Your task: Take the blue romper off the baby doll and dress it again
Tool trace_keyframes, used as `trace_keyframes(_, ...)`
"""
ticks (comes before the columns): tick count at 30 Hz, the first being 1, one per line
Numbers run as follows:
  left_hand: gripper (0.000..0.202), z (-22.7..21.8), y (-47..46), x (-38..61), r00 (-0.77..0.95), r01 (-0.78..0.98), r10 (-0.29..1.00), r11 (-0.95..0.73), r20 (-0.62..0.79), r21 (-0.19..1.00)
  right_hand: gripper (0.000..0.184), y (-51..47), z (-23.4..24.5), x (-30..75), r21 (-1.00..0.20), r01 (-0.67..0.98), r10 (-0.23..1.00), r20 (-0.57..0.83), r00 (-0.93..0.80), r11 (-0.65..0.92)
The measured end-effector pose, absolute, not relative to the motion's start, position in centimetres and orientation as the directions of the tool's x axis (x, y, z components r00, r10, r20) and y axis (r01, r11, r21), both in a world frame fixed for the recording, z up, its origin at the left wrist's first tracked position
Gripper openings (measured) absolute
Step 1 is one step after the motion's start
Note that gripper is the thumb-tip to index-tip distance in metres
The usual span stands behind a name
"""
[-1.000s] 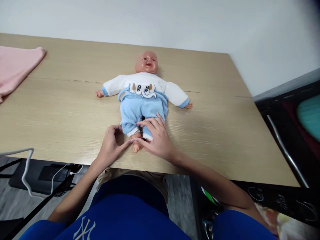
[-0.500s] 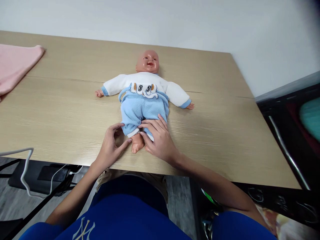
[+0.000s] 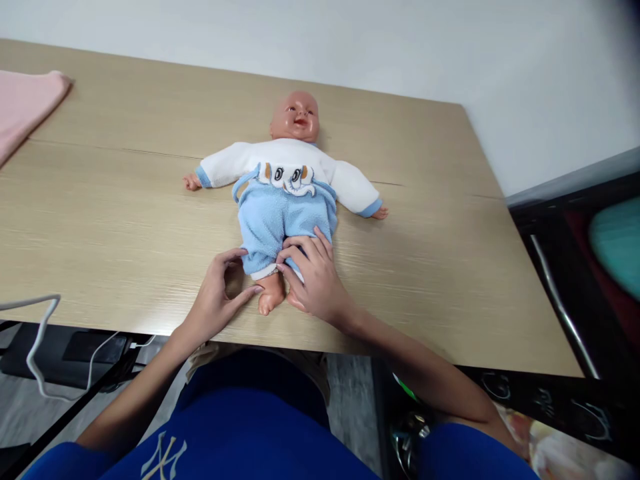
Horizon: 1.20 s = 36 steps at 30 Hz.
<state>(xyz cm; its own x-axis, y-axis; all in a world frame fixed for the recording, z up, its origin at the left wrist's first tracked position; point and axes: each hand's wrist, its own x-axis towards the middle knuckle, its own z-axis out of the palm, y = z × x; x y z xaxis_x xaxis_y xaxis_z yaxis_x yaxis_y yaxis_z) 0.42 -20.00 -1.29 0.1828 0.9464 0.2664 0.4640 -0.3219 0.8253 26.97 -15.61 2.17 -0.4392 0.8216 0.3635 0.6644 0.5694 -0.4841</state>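
Note:
A baby doll [image 3: 287,180] lies on its back on the wooden table [image 3: 125,220], head toward the wall, wearing a white top and light blue trousers [image 3: 280,223]. My left hand [image 3: 215,303] sits by the doll's bare foot [image 3: 269,299], thumb and forefinger curved apart, touching the trouser cuff. My right hand [image 3: 313,280] covers the doll's other lower leg, fingers curled and pinching the cuff fabric. That leg's foot is hidden under my hand.
A pink cloth [image 3: 25,110] lies at the table's far left corner. White cables [image 3: 43,333] hang below the near edge on the left. A dark cabinet or cart [image 3: 575,267] with a teal object stands to the right. A white wall runs behind the table.
My right hand's fingers have slid a little up the doll's leg, and more of the bare foot shows. The view has shifted slightly; the left hand stays by the cuff.

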Motion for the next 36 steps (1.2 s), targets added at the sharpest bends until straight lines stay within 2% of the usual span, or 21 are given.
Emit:
trace_keyframes(4,0.074,-1.2,-20.1,0.7,0.163,0.475,0.952,-0.305,0.259,0.825,0.012,-15.9,2.3,26.9,-0.473,0.663,0.813,0.379,-0.441,0.580)
trace_keyframes(13,0.061,-1.2,-20.4,1.0,0.148,0.468,0.961,-0.276,0.233,0.839,0.011,-16.5,3.7,28.4,-0.454,0.618,0.766,0.363,-0.530,0.642)
trace_keyframes(18,0.079,-1.2,-20.9,0.5,0.231,0.462,0.947,-0.309,0.224,0.831,0.016,-18.4,3.7,28.1,-0.393,0.582,0.702,0.356,-0.617,0.711)
trace_keyframes(20,0.080,-1.2,-21.0,0.4,0.239,0.468,0.944,-0.319,0.229,0.824,0.019,-18.9,3.6,27.8,-0.383,0.558,0.674,0.343,-0.654,0.736)
trace_keyframes(24,0.064,-1.0,-20.9,0.7,0.198,0.462,0.950,-0.307,0.241,0.832,0.016,-18.0,3.6,28.1,-0.414,0.538,0.678,0.453,-0.579,0.735)
trace_keyframes(26,0.058,-0.3,-20.8,0.8,0.202,0.454,0.950,-0.306,0.238,0.837,0.028,-17.0,3.7,28.6,-0.448,0.517,0.683,0.528,-0.505,0.729)
trace_keyframes(29,0.038,1.0,-20.1,0.6,0.228,0.460,0.942,-0.326,0.245,0.826,0.047,-15.3,4.1,29.5,-0.496,0.487,0.692,0.574,-0.437,0.719)
trace_keyframes(32,0.027,1.9,-17.6,0.2,0.150,0.530,0.946,-0.321,0.287,0.784,0.036,-13.1,5.1,30.0,-0.522,0.517,0.732,0.538,-0.418,0.679)
trace_keyframes(36,0.050,0.9,-10.9,0.4,-0.091,0.586,0.917,-0.266,0.387,0.766,0.017,-8.1,7.7,29.4,-0.513,0.553,0.754,0.480,-0.449,0.656)
